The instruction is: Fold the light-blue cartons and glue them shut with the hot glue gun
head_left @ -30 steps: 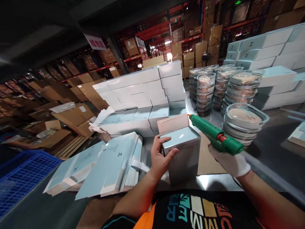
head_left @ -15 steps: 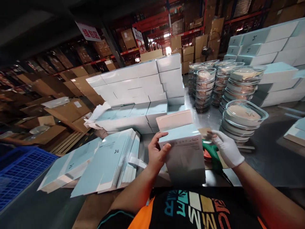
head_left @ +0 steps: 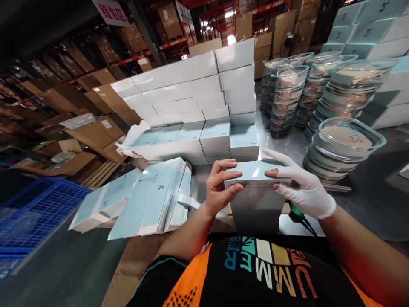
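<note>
Sitting between both hands' grip: box (head_left: 255, 187)

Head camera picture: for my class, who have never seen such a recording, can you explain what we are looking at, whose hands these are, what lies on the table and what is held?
The camera sits on a person's head and looks down at their own two hands. The bare left hand and the white-gloved right hand hold a pale blue box between them, pressing its top. A green tool lies partly hidden under the right wrist. On the metal table lie flat unfolded cartons, a wall of finished boxes and stacks of clear lidded dishes. Warehouse shelves stand behind.
</note>
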